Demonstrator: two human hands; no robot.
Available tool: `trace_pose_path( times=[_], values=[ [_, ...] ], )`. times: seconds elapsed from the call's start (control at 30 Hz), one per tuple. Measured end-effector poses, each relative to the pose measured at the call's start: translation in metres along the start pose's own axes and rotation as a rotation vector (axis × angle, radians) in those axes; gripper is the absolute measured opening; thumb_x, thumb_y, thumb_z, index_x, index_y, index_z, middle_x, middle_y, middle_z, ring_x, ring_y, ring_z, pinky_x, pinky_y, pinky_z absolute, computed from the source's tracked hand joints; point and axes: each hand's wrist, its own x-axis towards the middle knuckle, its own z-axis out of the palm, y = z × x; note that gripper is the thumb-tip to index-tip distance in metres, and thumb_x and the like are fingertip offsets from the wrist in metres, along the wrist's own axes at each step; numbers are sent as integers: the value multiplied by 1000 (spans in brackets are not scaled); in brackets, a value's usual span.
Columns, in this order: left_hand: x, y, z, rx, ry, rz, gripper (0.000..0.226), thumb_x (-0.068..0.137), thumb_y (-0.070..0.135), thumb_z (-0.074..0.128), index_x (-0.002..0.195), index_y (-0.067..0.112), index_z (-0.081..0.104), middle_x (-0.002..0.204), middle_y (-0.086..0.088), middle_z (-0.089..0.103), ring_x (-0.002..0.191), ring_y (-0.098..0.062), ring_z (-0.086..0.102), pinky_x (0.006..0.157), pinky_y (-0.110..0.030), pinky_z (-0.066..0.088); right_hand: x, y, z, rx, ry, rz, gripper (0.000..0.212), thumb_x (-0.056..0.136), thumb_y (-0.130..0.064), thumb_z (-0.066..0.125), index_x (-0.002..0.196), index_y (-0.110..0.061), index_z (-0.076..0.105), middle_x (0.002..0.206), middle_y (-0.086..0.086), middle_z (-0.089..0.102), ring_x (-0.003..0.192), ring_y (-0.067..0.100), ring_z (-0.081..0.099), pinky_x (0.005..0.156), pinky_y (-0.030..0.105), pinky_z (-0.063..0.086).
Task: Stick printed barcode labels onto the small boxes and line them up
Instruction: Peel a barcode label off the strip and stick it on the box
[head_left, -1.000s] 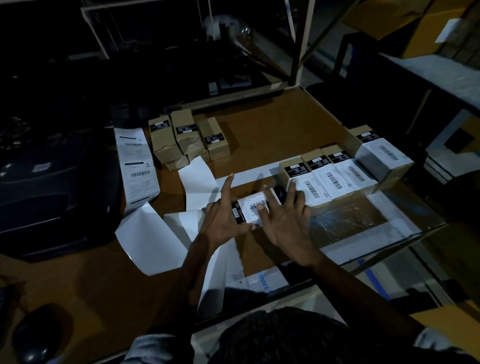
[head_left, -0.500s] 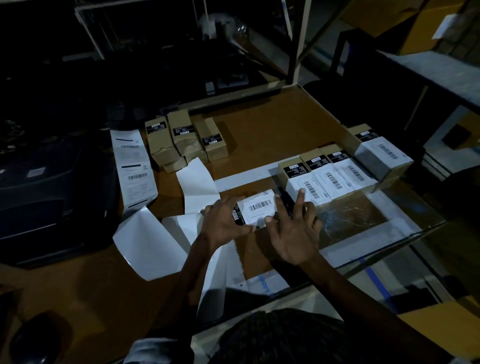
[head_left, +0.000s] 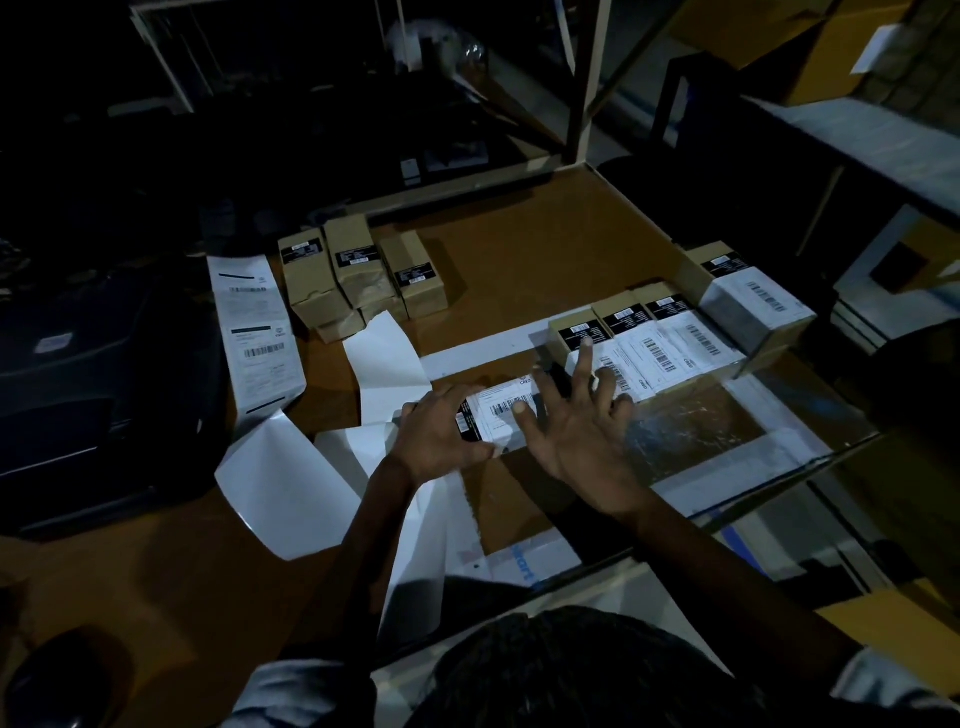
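A small brown cardboard box with a white barcode label (head_left: 501, 415) lies on the brown wooden table (head_left: 519, 260), near the front edge. The left hand (head_left: 441, 441) grips the left end of this box, with the fingers curled around it. The right hand (head_left: 576, 431) is spread wide and flat, and its thumb presses on the white label on top of the box. Its other fingers reach out over the row to the right.

That row of three small brown boxes with white labels (head_left: 649, 343) sits just beside the held box, side by side and touching. A bigger brown box with a white label (head_left: 753, 301) stands at the right end of the row, touching it.

Farther back on the table is a bunch of plain brown boxes with small black stickers (head_left: 358, 275). They have no white labels. A long white strip of printed labels (head_left: 254, 332) lies just to their left. It comes out from a dark machine (head_left: 98, 395) on the left side. Blank white backing paper sheets (head_left: 291, 478) lie curled on the table under the left arm.

The room is dark, so small words on the labels cannot be read.
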Motion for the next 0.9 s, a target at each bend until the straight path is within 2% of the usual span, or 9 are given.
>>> trace_pose_path(
  times=[0.1,0.27,0.4,0.47,0.57,0.67,0.8,0.87,0.9],
  values=[
    [1,0,1,3,-1,-2,79,65,61,77,134,34,50,132,8,59,122,-14,51,107,-50,36,9,-4,1,26,-14,7,73,92,-78,11,156,-43,15,163,10,-31,148,40,-4,112,60,12],
    [0,0,2,-3,17,4,81,62,62,76,134,36,50,132,9,58,122,-12,50,104,-45,35,-24,5,5,55,-39,-10,79,91,-79,8,159,-40,2,163,12,-31,149,39,-10,115,63,5],
    [1,0,1,-41,31,40,81,61,58,79,132,30,53,130,6,60,121,-12,53,98,-35,35,-45,13,-7,34,-108,-14,94,76,-80,-10,160,-38,0,160,11,-37,150,38,-16,115,61,1],
    [1,1,-1,-39,38,57,80,62,56,83,132,30,54,130,6,60,121,-11,52,98,-33,32,-51,12,-13,-9,-105,-18,98,75,-79,-13,161,-35,4,160,13,-36,150,39,-15,115,59,4],
    [1,2,-1,-7,53,54,76,67,46,88,134,31,53,133,7,59,123,-10,48,95,-29,22,-51,11,-20,-56,-79,-10,82,93,-77,13,159,-28,18,162,16,-30,150,42,-9,114,57,14],
    [1,3,-1,37,51,83,77,68,46,87,135,33,52,135,9,56,127,-11,43,96,-30,18,-45,16,-22,-22,28,-17,80,95,-70,39,158,-23,20,166,16,-17,146,43,4,109,56,22],
    [-2,5,-1,77,59,181,78,64,42,90,132,34,53,129,11,57,123,-10,44,93,-29,19,-37,27,-20,198,60,-128,117,83,-60,71,159,-21,-8,167,11,11,139,33,13,106,52,25],
    [-3,8,-3,81,64,230,74,64,38,89,130,33,55,126,10,59,121,-10,46,96,-33,22,-30,29,-21,362,-19,-185,131,74,-47,85,159,-23,-12,160,11,28,137,26,15,108,48,28],
    [-3,10,-5,86,61,252,72,65,38,89,129,32,56,126,10,60,121,-11,48,96,-33,23,-26,31,-21,413,-51,-216,132,71,-42,89,160,-25,-8,156,11,34,137,25,18,109,45,29]
  ],
)
